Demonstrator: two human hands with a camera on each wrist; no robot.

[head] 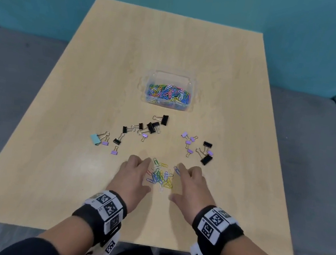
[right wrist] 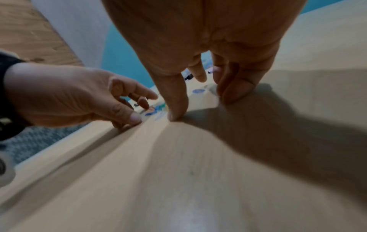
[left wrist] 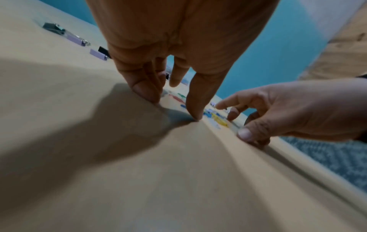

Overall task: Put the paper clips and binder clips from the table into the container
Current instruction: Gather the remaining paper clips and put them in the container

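A small pile of coloured paper clips (head: pixel 161 175) lies near the table's front, between my two hands. My left hand (head: pixel 136 171) rests its fingertips (left wrist: pixel 195 116) on the table just left of the pile and holds nothing. On the pile's right, my right hand (head: pixel 189 180) mirrors it, fingertips (right wrist: pixel 174 117) down and empty. The clear plastic container (head: pixel 192 83) stands farther back at mid-table, with many coloured paper clips in it. Black and purple binder clips lie in a left group (head: pixel 142 127) and a right group (head: pixel 200 147).
A larger light-blue binder clip (head: pixel 95 139) lies at the far left of the scatter. The wooden table (head: pixel 231 71) is bare behind and beside the container. Grey seating surrounds the table, and a teal wall stands behind it.
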